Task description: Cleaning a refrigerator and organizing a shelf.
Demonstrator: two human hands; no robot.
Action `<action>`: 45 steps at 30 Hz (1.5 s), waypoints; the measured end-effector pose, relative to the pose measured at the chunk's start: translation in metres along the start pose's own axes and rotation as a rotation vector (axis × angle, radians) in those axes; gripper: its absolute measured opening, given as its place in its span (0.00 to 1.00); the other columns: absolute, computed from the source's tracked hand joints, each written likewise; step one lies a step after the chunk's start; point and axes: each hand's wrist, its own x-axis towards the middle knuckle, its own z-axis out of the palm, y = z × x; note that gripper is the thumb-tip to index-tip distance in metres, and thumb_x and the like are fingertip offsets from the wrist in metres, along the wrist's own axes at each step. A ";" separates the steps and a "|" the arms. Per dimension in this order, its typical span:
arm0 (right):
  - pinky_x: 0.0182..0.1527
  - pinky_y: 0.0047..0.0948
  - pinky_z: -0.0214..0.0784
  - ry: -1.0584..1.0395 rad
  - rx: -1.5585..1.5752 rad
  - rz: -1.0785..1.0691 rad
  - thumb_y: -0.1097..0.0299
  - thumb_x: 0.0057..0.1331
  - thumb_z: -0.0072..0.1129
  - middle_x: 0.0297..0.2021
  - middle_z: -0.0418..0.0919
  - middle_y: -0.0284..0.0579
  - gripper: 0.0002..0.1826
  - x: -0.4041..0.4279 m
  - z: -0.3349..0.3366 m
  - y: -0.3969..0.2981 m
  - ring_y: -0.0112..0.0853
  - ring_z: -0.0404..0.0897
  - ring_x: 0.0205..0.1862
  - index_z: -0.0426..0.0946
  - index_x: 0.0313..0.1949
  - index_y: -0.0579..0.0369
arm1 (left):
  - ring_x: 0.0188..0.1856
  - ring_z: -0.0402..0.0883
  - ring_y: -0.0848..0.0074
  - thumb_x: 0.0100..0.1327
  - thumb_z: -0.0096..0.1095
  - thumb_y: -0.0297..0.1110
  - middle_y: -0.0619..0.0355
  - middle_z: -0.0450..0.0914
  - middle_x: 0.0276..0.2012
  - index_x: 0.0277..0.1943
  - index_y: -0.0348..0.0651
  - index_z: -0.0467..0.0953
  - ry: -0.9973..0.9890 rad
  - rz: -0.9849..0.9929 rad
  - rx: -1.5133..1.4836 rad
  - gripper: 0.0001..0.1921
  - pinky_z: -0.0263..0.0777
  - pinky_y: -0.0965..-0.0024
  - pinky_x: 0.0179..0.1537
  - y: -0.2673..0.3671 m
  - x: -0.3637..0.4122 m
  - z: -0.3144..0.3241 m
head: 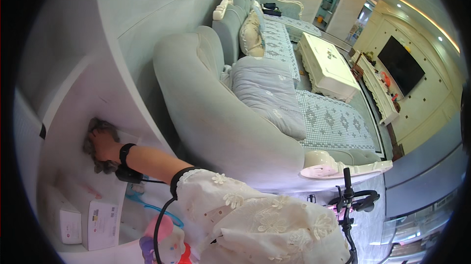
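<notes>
My right hand [105, 146] is pressed onto a crumpled grey-brown cloth [101, 126] against the white surface of a shelf compartment [70, 146]. Its fingers are bent over the cloth, which bunches out on both sides of the hand. A black strap [126, 153] circles the wrist, with a small black box [128, 174] and a cable beneath it. Two white cartons [103, 225] bearing writing stand in the same shelf unit, below the hand in the picture. My left hand is out of view.
A blue plastic strip [162, 210] and a colourful toy figure [171, 245] are close to my forearm. A grey sofa [220, 116] stands beside the shelf unit. Bicycle handlebars [346, 205] are at the lower right. Farther off is a cream coffee table [327, 65].
</notes>
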 end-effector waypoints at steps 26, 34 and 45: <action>0.54 0.35 0.64 -0.181 0.051 0.012 0.71 0.42 0.61 0.55 0.60 0.62 0.35 -0.006 -0.006 0.001 0.47 0.66 0.56 0.65 0.53 0.67 | 0.51 0.68 0.67 0.67 0.41 0.48 0.49 0.69 0.50 0.55 0.29 0.62 -0.004 -0.100 0.143 0.27 0.62 0.65 0.53 0.014 0.001 0.014; 0.47 0.41 0.66 0.073 -0.084 -0.124 0.73 0.49 0.48 0.39 0.70 0.57 0.16 -0.067 -0.033 -0.004 0.47 0.71 0.45 0.70 0.39 0.62 | 0.51 0.70 0.70 0.69 0.36 0.41 0.49 0.70 0.51 0.56 0.30 0.63 0.015 0.008 -0.059 0.22 0.63 0.67 0.52 0.022 -0.042 -0.007; 0.58 0.40 0.59 -0.015 0.104 -0.079 0.81 0.45 0.51 0.51 0.68 0.56 0.26 -0.185 -0.102 -0.013 0.51 0.66 0.55 0.67 0.48 0.63 | 0.51 0.69 0.69 0.66 0.39 0.45 0.53 0.71 0.48 0.50 0.32 0.69 0.084 0.130 -0.198 0.23 0.60 0.67 0.54 0.091 -0.052 0.002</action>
